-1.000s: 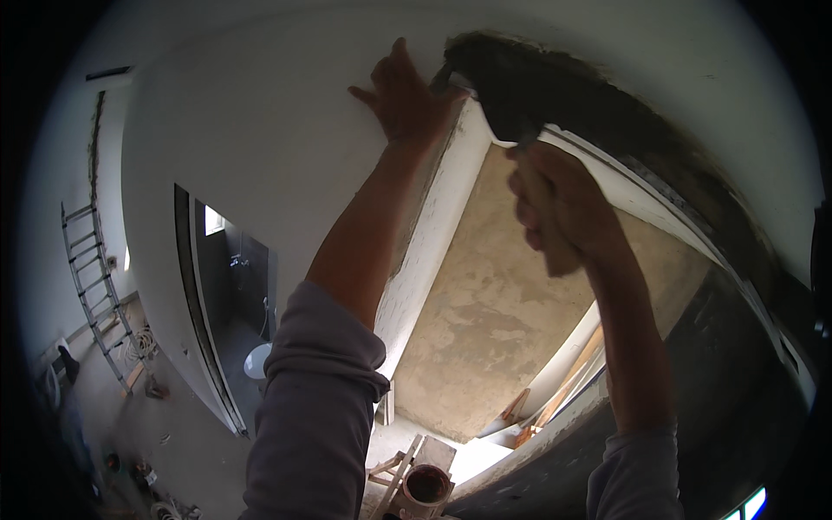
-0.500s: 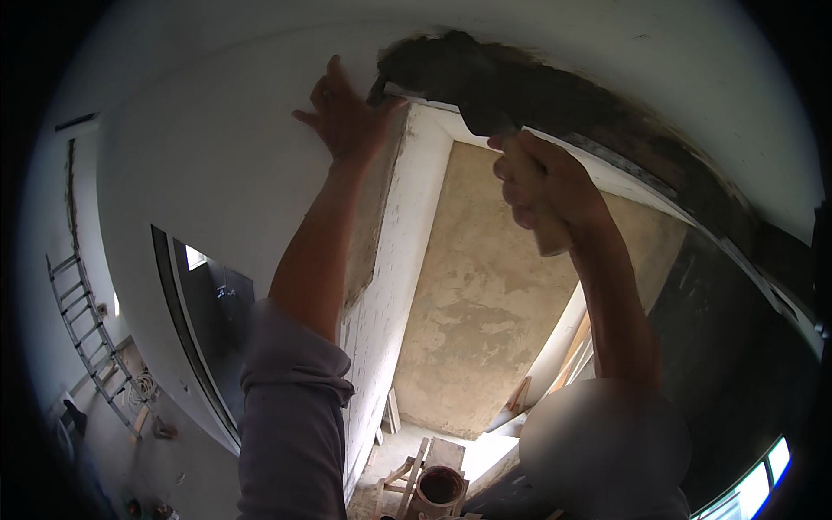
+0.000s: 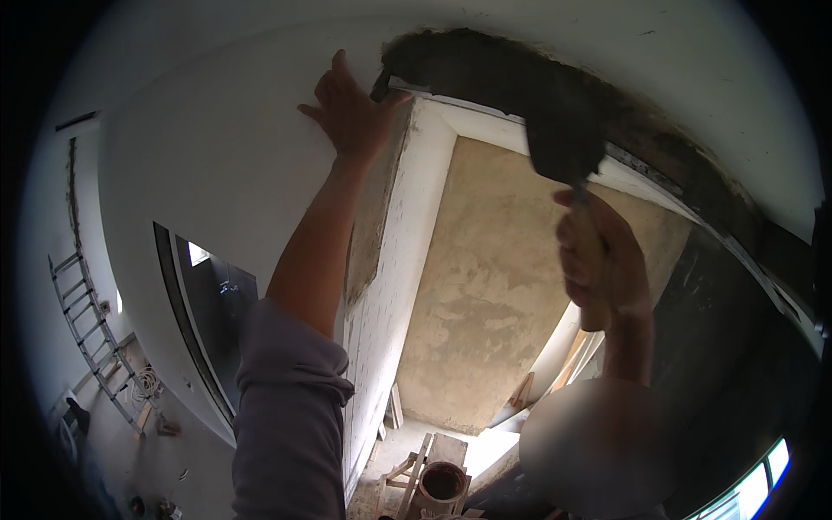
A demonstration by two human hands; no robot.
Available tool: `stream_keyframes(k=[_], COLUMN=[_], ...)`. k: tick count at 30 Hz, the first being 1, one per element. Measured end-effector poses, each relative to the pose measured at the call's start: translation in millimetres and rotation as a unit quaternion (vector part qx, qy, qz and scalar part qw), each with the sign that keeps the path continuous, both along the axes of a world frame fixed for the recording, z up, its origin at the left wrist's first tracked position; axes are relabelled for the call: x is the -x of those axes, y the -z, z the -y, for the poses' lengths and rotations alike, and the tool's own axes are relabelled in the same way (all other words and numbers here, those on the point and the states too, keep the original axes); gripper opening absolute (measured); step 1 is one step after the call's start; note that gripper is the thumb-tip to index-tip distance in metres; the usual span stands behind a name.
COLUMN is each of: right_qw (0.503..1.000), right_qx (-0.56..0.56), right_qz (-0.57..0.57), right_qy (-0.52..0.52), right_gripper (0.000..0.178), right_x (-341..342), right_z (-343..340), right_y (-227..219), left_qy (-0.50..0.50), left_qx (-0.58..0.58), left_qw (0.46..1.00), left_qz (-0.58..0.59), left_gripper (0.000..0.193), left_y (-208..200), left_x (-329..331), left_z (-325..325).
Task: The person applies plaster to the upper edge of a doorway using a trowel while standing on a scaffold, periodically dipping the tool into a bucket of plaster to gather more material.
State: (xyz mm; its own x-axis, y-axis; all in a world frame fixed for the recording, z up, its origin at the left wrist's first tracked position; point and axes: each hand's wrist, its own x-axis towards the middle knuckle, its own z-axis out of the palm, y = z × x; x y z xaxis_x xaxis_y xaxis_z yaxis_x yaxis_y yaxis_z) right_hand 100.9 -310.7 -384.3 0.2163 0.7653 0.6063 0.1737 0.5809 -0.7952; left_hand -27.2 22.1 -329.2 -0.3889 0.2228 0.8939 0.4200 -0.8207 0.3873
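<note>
My right hand (image 3: 617,256) is closed around the pale handle of a putty knife (image 3: 563,149). Its broad dark blade points up and overlaps the lower edge of a band of dark wet mortar (image 3: 472,65) above the opening. Along that lower edge runs a thin pale strip (image 3: 412,87). My left hand (image 3: 354,117) lies against the white wall at the opening's upper left corner, fingers spread, its thumb side by the strip's left end. Whether it presses on the strip is hard to see.
Below stands a bucket (image 3: 442,481) on a wooden trestle (image 3: 403,477). A ladder (image 3: 91,329) leans at the far left near coiled cable (image 3: 146,381). The white jamb (image 3: 407,217) borders the opening, with a tan plastered wall (image 3: 485,286) beyond. Boards (image 3: 579,351) lean at the back.
My right hand has drawn the putty knife rightward and down, so more of its blade shows below the mortar. My left hand stays in nearly the same place.
</note>
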Motion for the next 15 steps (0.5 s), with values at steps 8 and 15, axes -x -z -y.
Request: stream_keyframes(k=[8, 15], right_qw=[0.996, 0.997], right_qx=[0.073, 0.06], right_qz=[0.053, 0.027], right_qy=[-0.021, 0.042], right_gripper=[0.028, 0.032], right_x=[63, 58], right_z=[-94, -78], right_y=[-51, -57], left_qy=[-0.038, -0.059], left_qx=[-0.004, 0.007], left_qw=[0.999, 0.998], left_qz=[0.01, -0.007], left_gripper=[0.114, 0.114], left_y=[-6, -5], left_x=[5, 6], left_z=[3, 0])
